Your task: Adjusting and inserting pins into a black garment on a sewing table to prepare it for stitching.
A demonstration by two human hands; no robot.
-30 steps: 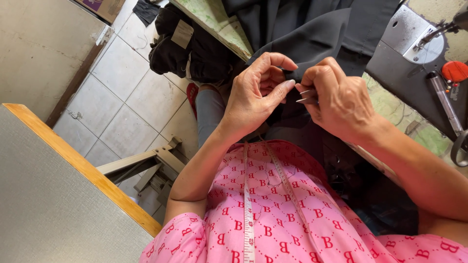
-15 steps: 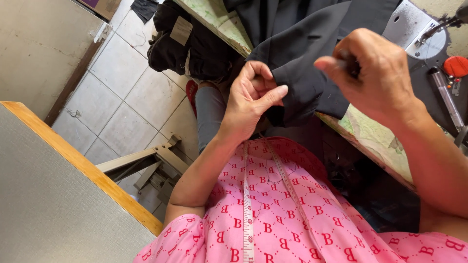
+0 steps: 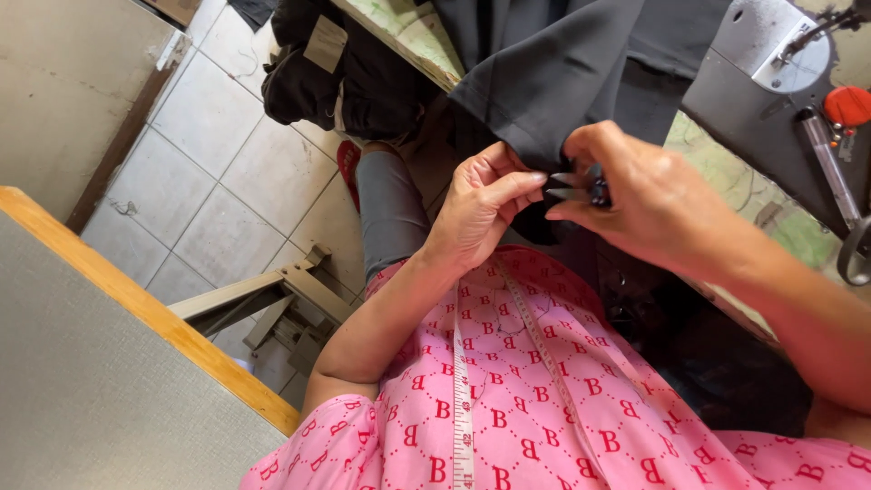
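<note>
A dark grey piece of fabric (image 3: 553, 82) hangs off the sewing table toward my lap. My left hand (image 3: 485, 200) pinches its lower edge between thumb and fingers. My right hand (image 3: 640, 195) is right beside it, closed on small metal thread snips (image 3: 576, 186) whose silver blades point at the pinched edge. Both hands meet in front of my chest, above my pink patterned top. A white measuring tape (image 3: 461, 399) hangs around my neck and down the top.
A sewing machine (image 3: 771, 82) stands at the upper right on a green-patterned table (image 3: 408, 32). A pile of dark clothes (image 3: 345, 73) lies on the tiled floor. A grey, wood-edged table (image 3: 109, 363) fills the lower left, with a metal frame (image 3: 272, 299) beside it.
My right hand, raised high half a second ago, has come back down to the fabric edge with the snips. The left hand has kept its pinch on the cloth.
</note>
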